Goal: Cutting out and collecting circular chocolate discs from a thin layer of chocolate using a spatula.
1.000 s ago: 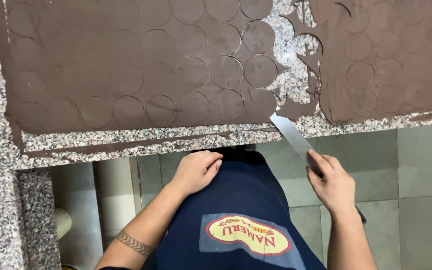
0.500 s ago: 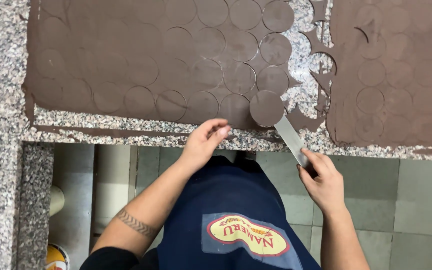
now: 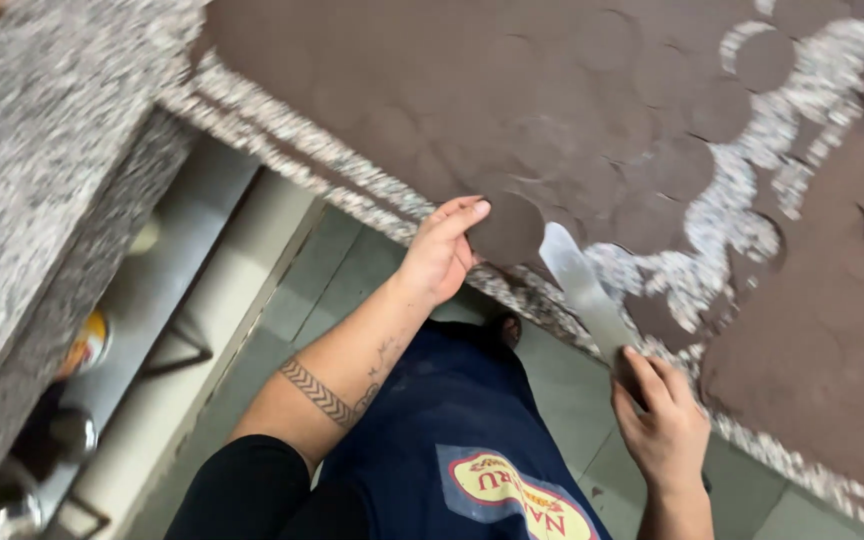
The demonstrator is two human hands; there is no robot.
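two hands (image 3: 439,255), one spatula (image 3: 584,290)

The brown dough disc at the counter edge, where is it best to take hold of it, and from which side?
Probably by the near rim of the dough disc, from the counter-edge side, where the left hand already touches it. It is thin, flat and soft; the metal spatula in the right hand reaches its other side, so support from below seems safer than pinching.

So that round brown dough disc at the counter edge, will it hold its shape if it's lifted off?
Probably not well. The round brown dough disc looks thin and soft, so it would likely droop. The left hand steadies its edge while the flat metal spatula blade, gripped by the right hand, sits at its rim, suggesting it needs support. It may also tear.
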